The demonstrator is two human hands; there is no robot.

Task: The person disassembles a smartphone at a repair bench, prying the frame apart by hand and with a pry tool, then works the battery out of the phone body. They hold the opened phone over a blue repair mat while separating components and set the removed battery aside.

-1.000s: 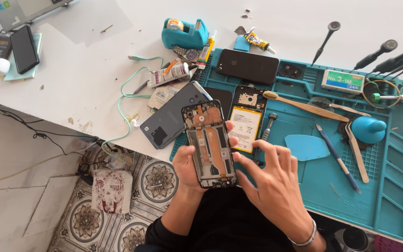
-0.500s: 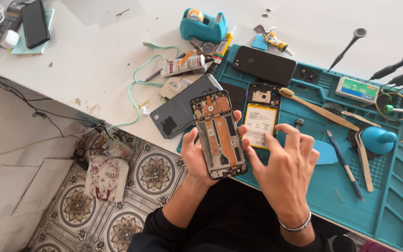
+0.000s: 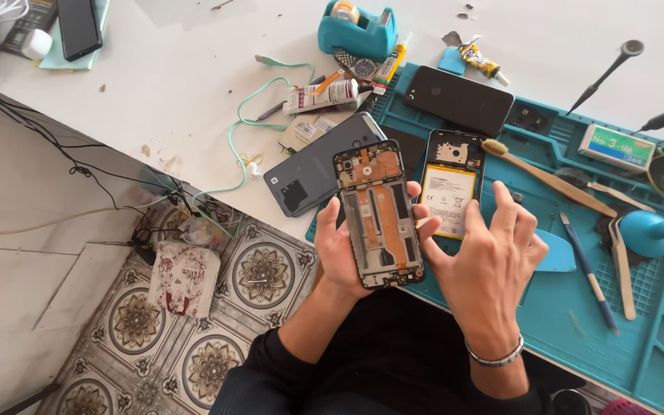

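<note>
My left hand (image 3: 337,253) grips an opened phone frame (image 3: 379,213), inner side up, with copper-coloured parts showing. It is held over the near edge of the teal work mat (image 3: 655,330). My right hand (image 3: 486,261) is at the frame's right edge, thumb touching it and fingers spread apart above the mat. Just behind the right hand lies a second opened phone with a battery (image 3: 449,183) on the mat. A grey back cover (image 3: 313,165) rests at the mat's left edge, partly behind the held frame.
A black phone (image 3: 459,98), wooden brush (image 3: 543,177), blue spudger (image 3: 589,273), tweezers (image 3: 622,265) and a blue blower (image 3: 649,233) are on the mat. Glue tubes (image 3: 324,95), a tape dispenser (image 3: 357,29) and a green cable (image 3: 249,123) lie on the white table. Patterned tile floor lies below.
The view has drifted, so the bench sits lower and to the right in frame. My right hand has stayed at the frame's right edge, its fingers spreading wider.
</note>
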